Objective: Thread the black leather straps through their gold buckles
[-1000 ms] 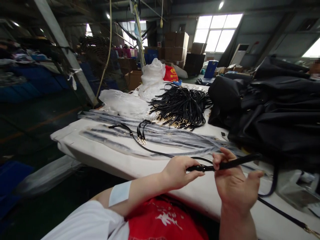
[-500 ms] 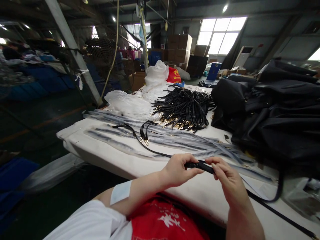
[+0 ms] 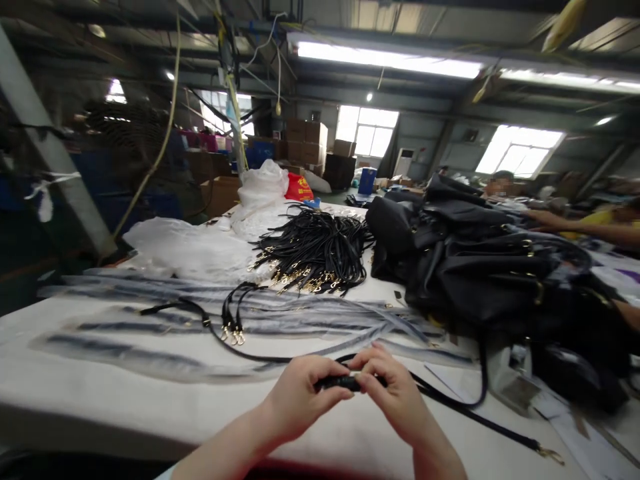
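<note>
Near the table's front edge, my left hand (image 3: pixel 306 393) pinches a short stretch of a black strap (image 3: pixel 340 382) between thumb and fingers. My right hand (image 3: pixel 389 390) grips the same strap close beside it, fingertips nearly meeting the left ones. Part of the held stretch is hidden by the fingers. A long black length (image 3: pixel 240 352) runs away to the left, and another length lies to the right, ending in a gold snap hook (image 3: pixel 551 455). Beyond my hands lie several straps in clear plastic sleeves (image 3: pixel 190 363) and a few short straps with gold hooks (image 3: pixel 234 333).
A heap of black straps (image 3: pixel 325 243) with gold hooks lies mid-table, white plastic bags (image 3: pixel 190 247) left of it. Black bags (image 3: pixel 480 267) pile up at the right on the white table (image 3: pixel 150 407). Another person's arm (image 3: pixel 590 227) reaches in behind that pile.
The view has turned right and tilted up. My hands have come closer together on the strap, the right one now with fingertips near the left. Another person's arm has come into view.
</note>
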`<state>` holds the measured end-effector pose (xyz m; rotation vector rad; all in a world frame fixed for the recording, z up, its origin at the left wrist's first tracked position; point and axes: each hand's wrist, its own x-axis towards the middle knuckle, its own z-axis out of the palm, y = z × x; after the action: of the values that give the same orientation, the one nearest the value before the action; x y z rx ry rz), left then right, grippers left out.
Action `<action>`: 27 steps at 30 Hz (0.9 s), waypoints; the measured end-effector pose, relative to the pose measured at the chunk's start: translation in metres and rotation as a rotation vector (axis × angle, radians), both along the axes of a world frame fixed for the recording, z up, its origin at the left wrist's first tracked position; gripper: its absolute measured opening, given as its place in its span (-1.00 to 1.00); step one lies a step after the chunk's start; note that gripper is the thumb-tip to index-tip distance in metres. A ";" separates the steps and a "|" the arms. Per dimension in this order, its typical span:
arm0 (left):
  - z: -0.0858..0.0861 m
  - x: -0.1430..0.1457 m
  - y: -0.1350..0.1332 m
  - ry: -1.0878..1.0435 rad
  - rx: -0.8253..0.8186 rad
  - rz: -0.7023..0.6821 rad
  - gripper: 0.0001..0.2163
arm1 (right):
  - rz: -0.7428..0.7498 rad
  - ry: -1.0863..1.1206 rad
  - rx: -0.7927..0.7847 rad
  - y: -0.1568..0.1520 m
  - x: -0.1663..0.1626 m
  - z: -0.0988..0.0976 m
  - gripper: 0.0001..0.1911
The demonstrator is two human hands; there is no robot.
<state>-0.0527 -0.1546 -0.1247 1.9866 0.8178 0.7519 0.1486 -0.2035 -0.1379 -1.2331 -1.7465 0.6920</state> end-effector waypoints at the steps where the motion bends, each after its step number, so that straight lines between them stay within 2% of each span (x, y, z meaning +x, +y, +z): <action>1: -0.001 0.000 0.001 0.019 0.030 0.002 -0.84 | 0.000 0.013 0.001 0.000 -0.003 0.001 -0.70; 5: -0.007 0.003 0.000 0.055 0.098 0.000 -0.87 | 0.008 0.050 0.022 -0.001 -0.014 0.001 -0.70; 10: -0.014 0.007 -0.002 -0.093 -0.017 0.081 -0.88 | -0.052 0.134 0.056 -0.001 -0.022 0.005 -0.69; 14: -0.011 0.006 -0.002 -0.153 -0.019 0.094 -0.86 | -0.066 0.138 0.063 0.000 -0.022 0.006 -0.70; 23: -0.006 0.009 -0.008 -0.145 0.039 0.048 -0.81 | -0.065 0.190 0.080 -0.003 -0.020 -0.009 -0.69; 27: -0.009 0.010 -0.009 -0.187 -0.003 0.088 -0.74 | -0.089 0.272 0.025 -0.006 -0.013 -0.016 -0.72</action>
<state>-0.0430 -0.1640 -0.1335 1.8550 0.7976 0.9704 0.1351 -0.2090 -0.1534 -1.1347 -1.4641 0.7463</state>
